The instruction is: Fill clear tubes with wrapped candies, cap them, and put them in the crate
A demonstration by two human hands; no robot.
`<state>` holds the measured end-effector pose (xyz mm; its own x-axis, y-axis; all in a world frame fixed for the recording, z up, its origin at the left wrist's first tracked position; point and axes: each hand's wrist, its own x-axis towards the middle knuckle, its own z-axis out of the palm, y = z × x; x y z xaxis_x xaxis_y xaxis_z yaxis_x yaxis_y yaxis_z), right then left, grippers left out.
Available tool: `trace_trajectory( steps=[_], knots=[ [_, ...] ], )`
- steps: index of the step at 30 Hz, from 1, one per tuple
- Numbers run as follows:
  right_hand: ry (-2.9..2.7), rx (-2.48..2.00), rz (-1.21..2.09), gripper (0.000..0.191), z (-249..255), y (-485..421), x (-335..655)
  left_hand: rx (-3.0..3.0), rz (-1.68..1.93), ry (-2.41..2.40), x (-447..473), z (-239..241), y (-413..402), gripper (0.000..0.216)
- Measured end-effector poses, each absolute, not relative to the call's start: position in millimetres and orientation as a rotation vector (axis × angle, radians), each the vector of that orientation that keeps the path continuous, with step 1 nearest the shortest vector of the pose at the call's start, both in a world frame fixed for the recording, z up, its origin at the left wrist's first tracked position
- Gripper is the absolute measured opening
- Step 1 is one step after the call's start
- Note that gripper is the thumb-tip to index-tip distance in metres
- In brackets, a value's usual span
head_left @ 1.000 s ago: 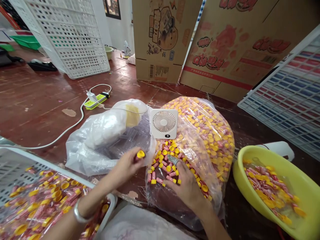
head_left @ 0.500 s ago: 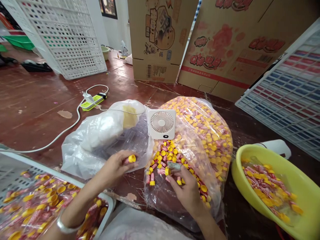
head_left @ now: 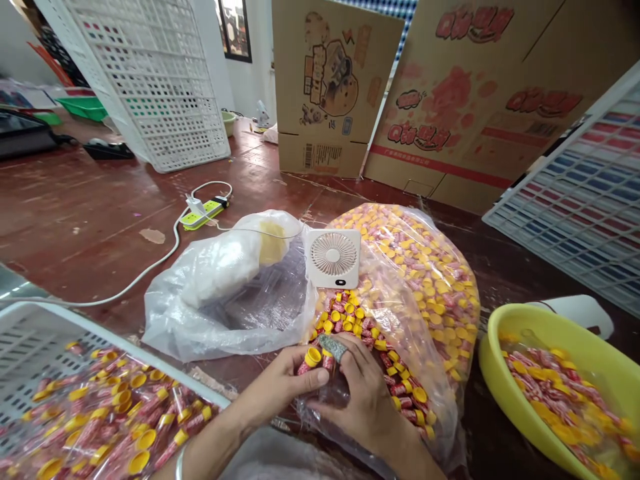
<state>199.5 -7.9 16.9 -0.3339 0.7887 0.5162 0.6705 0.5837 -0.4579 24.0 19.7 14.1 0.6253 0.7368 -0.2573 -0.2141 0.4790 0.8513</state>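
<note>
My left hand [head_left: 285,387] is closed on a small red-and-white tube with a yellow cap [head_left: 312,358]. My right hand [head_left: 361,393] meets it, fingers curled over more of these tubes at the near edge of a big clear bag of yellow-capped tubes [head_left: 425,280]. One right fingertip wears a grey wrap. Both hands rest over the bag's open mouth, where loose tubes [head_left: 345,313] lie.
A small white fan [head_left: 333,257] stands on the bag. A clear plastic bag [head_left: 225,280] lies left of it. A white basket [head_left: 30,333] with packed tubes is near left, a yellow basin [head_left: 505,327] with tubes at right. Cardboard boxes [head_left: 330,87] and a power strip [head_left: 203,210] lie behind.
My left hand has carried its tube right and toward me, joining my right hand, which has pulled back from the loose pile. The camera view has shifted slightly.
</note>
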Motion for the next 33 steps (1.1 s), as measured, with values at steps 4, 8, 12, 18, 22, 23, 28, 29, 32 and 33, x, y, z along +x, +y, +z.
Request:
trace_trajectory(
  steps=[4, 8, 12, 18, 22, 23, 28, 29, 32, 33],
  knots=[
    [-2.057, -1.164, 0.175, 0.057, 10, -9, 194, 1.173, 0.566, 0.812, 34, 9, 24, 0.031],
    [-2.19, -1.349, 0.235, 0.088, 6, -12, 218, 1.802, 0.371, 1.341, 10, 17, 59, 0.015],
    [-2.151, -1.702, 0.081, 0.027, -18, -21, 255, 1.98, 0.275, 1.809, -31, 19, 112, 0.024],
    [-2.349, -1.783, 0.084, 0.026, -49, -34, 251, 2.094, -0.021, 1.983, -26, -18, 136, 0.027],
    [-2.35, -1.748, 0.015, 0.022, -51, -33, 240, 2.123, -0.031, 1.948, -23, -20, 128, 0.03],
    [-2.317, -1.715, 0.037, 0.018, -48, -32, 241, 2.131, -0.017, 1.933, -26, -16, 125, 0.031],
    [-1.854, -1.505, 0.38, 0.002, -20, -26, 250, 1.957, 0.372, 1.4, -34, 13, 87, 0.035],
    [-1.745, -1.46, 0.452, 0.006, -13, -24, 250, 1.864, 0.417, 1.226, -30, 17, 76, 0.033],
    [-1.611, -1.351, 0.579, 0.017, 9, -17, 245, 1.612, 0.393, 0.947, -10, 21, 48, 0.025],
    [-1.659, -1.315, 0.597, 0.015, 16, -15, 243, 1.549, 0.388, 0.92, -4, 20, 41, 0.023]
  ],
)
